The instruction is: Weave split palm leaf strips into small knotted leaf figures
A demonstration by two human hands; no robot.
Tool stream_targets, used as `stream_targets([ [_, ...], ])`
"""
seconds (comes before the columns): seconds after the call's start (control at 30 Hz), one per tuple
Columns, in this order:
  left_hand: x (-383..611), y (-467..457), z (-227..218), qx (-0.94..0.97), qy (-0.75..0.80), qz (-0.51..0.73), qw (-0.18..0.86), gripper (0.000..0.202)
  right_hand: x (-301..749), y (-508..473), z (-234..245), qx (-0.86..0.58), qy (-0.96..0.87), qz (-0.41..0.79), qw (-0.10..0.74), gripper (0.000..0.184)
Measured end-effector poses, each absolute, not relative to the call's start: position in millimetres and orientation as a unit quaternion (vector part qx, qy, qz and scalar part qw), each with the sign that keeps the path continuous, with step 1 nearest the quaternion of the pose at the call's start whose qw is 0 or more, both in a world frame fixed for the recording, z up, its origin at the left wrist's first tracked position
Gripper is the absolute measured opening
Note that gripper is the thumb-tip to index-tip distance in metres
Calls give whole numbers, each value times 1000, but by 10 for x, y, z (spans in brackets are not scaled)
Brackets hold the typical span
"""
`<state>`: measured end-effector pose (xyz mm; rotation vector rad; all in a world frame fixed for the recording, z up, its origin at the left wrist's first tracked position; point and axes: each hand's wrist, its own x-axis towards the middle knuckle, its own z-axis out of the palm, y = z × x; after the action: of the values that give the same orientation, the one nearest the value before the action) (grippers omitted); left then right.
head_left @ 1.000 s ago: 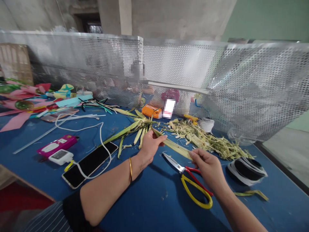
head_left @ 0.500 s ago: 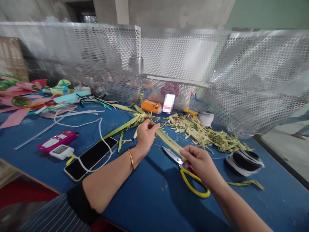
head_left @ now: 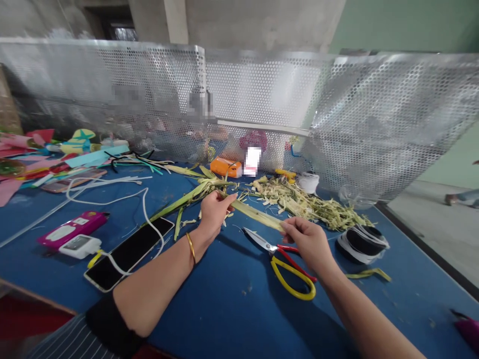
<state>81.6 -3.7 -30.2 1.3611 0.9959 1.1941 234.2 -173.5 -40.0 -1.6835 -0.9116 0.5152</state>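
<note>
A pale green strip of plant leaf (head_left: 256,213) is stretched between my two hands above the blue table. My left hand (head_left: 216,212), closed, pinches its far end, close to a bundle of long green leaves (head_left: 198,188). The near end is pinched between the thumb and fingers of my right hand (head_left: 305,239). Below the strip lie scissors (head_left: 275,254) with one yellow and one red handle, blades pointing away to the left. Beyond my right hand spreads a heap of shredded leaf scraps (head_left: 310,202).
On the left lie a black-screened phone (head_left: 130,254), a magenta device (head_left: 73,229) and a white cable (head_left: 145,199). Colourful craft pieces (head_left: 80,144) sit farther back. An orange packet (head_left: 225,167) stands near the perforated metal screen (head_left: 258,89). A black-and-white roll (head_left: 362,244) is at right.
My right hand has lifted slightly and the strip lies flatter, uncovering the scissors' red handle. The whole view has shifted, so things on the table appear farther left.
</note>
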Motion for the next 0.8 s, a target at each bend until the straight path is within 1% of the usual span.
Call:
stream_targets([
  [0.2,764,121,-411,577,500,477,435,34,2405,-1745,-419,-756,-390,124,511,29],
  [0.27,736,146,-411,594,509,500,371,31,2412,-1763,-395,-759,-397,108,505,28],
  [0.33,717,92,-366,633,464,562,261,20,2393,-1783,-358,-759,-423,90,486,27],
  [0.37,713,32,-334,664,408,594,200,19,2372,-1793,-338,-759,-441,77,473,26],
  [0.4,714,-44,-301,712,337,593,165,20,2344,-1801,-318,-757,-460,64,459,25],
  [0.43,720,-131,-273,769,263,561,156,22,2311,-1806,-301,-753,-480,52,447,25],
  [0.5,742,-304,-242,861,147,452,180,24,2245,-1809,-280,-739,-519,35,429,25],
  [0.53,756,-378,-240,891,120,388,203,24,2218,-1806,-277,-731,-533,32,425,25],
  [0.57,768,-437,-246,907,109,336,231,19,2197,-1801,-278,-725,-544,31,421,25],
  [0.67,791,-518,-274,893,161,244,341,13,2195,-1790,-279,-725,-542,50,422,26],
  [0.73,795,-505,-278,854,205,220,425,12,2237,-1804,-264,-737,-516,66,431,29],
  [0.77,794,-486,-273,830,221,217,463,12,2262,-1822,-253,-747,-505,69,427,30],
  [0.8,793,-462,-265,805,237,222,497,12,2283,-1848,-243,-759,-506,70,404,30],
])
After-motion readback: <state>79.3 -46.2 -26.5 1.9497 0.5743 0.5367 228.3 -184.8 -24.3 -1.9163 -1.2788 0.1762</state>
